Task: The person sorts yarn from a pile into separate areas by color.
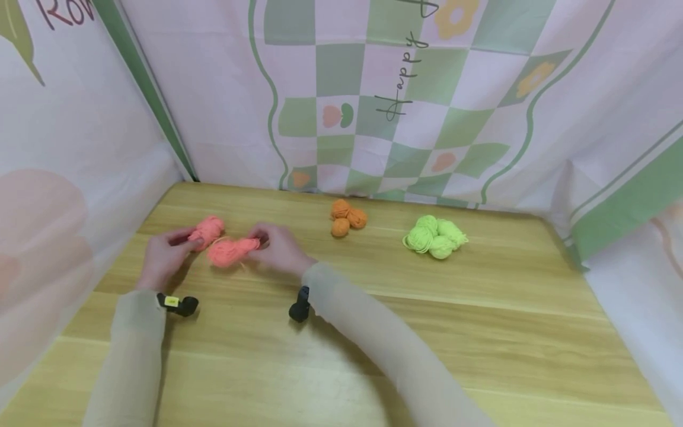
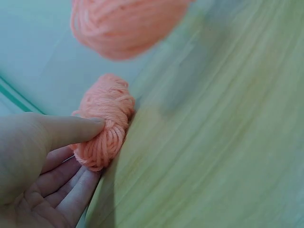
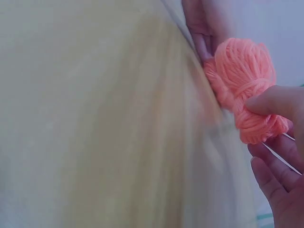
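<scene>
Two salmon-pink yarn skeins lie close together at the left of the wooden table (image 1: 373, 320). My left hand (image 1: 194, 240) pinches the left skein (image 1: 209, 230). In the left wrist view its thumb (image 2: 71, 130) presses on top of that skein (image 2: 107, 126), with its fingers (image 2: 71, 185) curled beneath. The other skein (image 2: 126, 23) shows blurred above. My right hand (image 1: 261, 240) grips the right skein (image 1: 232, 250). In the right wrist view that skein (image 3: 244, 78) is held between thumb (image 3: 275, 102) and fingers (image 3: 278, 180).
Three orange yarn balls (image 1: 347, 217) sit at the back middle of the table, and a cluster of lime-green balls (image 1: 435, 237) lies to their right. Patterned cloth walls (image 1: 405, 101) close in the back and both sides.
</scene>
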Demonstrator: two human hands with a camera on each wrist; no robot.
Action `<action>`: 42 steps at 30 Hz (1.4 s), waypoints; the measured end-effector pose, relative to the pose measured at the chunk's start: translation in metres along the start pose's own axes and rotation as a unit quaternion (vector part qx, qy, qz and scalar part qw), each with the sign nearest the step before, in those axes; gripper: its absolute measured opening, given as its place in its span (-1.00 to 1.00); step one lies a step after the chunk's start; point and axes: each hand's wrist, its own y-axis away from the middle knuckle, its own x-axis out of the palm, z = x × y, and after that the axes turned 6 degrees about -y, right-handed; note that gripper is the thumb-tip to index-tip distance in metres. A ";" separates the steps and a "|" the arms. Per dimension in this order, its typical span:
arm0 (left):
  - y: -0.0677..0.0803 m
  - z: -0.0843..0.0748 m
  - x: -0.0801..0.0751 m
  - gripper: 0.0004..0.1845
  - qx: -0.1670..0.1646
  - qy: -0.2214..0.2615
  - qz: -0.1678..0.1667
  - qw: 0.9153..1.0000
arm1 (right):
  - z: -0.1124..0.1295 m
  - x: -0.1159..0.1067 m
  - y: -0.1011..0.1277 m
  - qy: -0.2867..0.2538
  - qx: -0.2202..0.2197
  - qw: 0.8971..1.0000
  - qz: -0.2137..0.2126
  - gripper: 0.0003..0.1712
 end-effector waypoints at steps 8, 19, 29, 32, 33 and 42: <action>0.000 0.002 -0.001 -0.36 -0.010 0.009 0.005 1.000 | 0.000 -0.017 -0.004 -0.020 0.002 0.999 -0.048 -0.77; 0.001 0.002 -0.003 -0.35 0.007 -0.006 0.000 1.000 | 0.008 -0.042 -0.010 -0.028 0.017 0.995 -0.098 -0.70; 0.000 0.002 -0.003 -0.36 0.011 -0.008 -0.003 1.000 | 0.014 -0.061 -0.020 -0.044 0.002 0.992 -0.117 -0.70; 0.000 0.001 -0.003 -0.36 0.013 -0.010 -0.004 1.000 | 0.015 -0.066 -0.022 -0.056 0.007 0.991 -0.124 -0.68; 0.000 0.001 -0.003 -0.36 0.013 -0.009 -0.004 1.000 | 0.015 -0.068 -0.023 -0.060 0.010 0.990 -0.127 -0.68; 0.000 0.001 -0.002 -0.37 0.011 -0.018 -0.007 1.000 | 0.004 -0.077 -0.029 -0.111 0.028 0.981 -0.157 -0.66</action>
